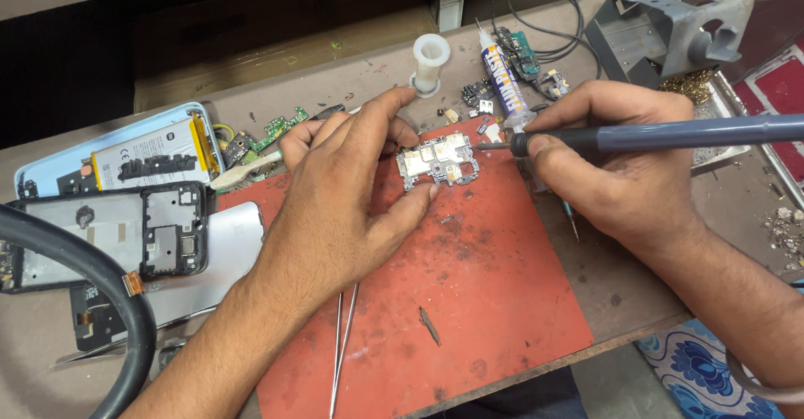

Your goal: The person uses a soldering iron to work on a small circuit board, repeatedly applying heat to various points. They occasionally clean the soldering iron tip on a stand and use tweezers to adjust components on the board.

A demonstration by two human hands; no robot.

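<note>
Two hands were over the red work mat (pixel 469 302) when I looked down at the worktop (pixel 368 71). My left hand (pixel 347 188) lay spread over the mat, its thumb and index finger pinching the edges of a small phone circuit board (pixel 438 165) and holding it flat near the mat's upper edge. My right hand (pixel 615 159) was closed around the dark grey handle of a soldering iron (pixel 662 137), gripped like a pen, with the tip at the board's upper right corner; whether it touched the metal I could not tell.

Just behind the board lay a white syringe of paste (pixel 505 88), angled toward the back of the worktop, and beside it a white plastic spool (pixel 430 60) stood upright. Small green circuit pieces (pixel 276 127) were scattered behind my left fingers, and a pale-handled brush (pixel 247 170) rested at the mat's left corner. Further left sat an opened phone back with its battery showing (pixel 126 155), and below it a black phone frame (pixel 126 235) lying on a pale panel. Metal tweezers (pixel 343 343) lay on the mat under my left wrist. A grey metal soldering stand (pixel 670 21) stood at the far right corner, and a thick black hose (pixel 109 302) curved across the lower left.
</note>
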